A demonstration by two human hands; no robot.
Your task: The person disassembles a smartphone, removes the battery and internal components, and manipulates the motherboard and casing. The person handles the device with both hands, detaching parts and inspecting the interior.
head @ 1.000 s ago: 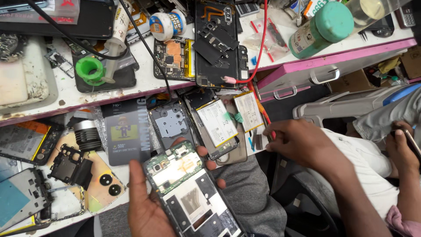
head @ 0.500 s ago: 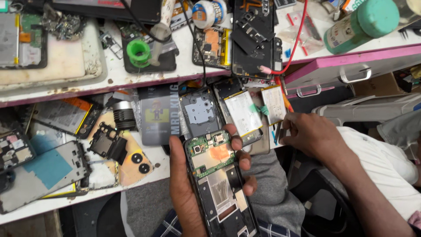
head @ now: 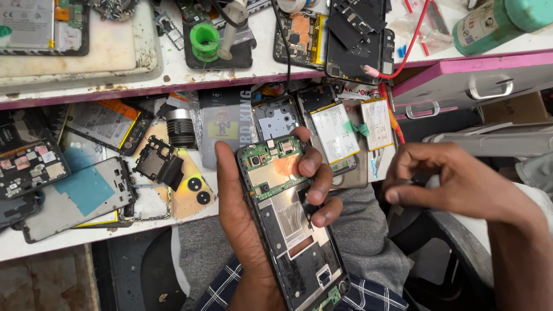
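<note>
Nearest the camera, over the lap, an opened phone [head: 291,230] with its back cover off is held upright in the left hand [head: 245,230]; the fingers [head: 314,167] are clamped around its right edge, the thumb along its left edge. A green circuit board [head: 268,167] is exposed at the phone's upper end, with bare metal plates below it. Just to the right, apart from the phone, the right hand [head: 455,184] is held with its fingers pinched together; whether anything small is gripped between them cannot be told. Beyond the hands, on the lower worktop [head: 17,245], two white phone batteries [head: 337,132], a grey phone frame [head: 78,198] and a gold back cover [head: 190,193] are laid out. Farther off, on the upper shelf [head: 173,72], a green tape roll [head: 205,39] and a green-capped bottle [head: 498,20] are seen, with a red wire [head: 406,52] between them.
</note>
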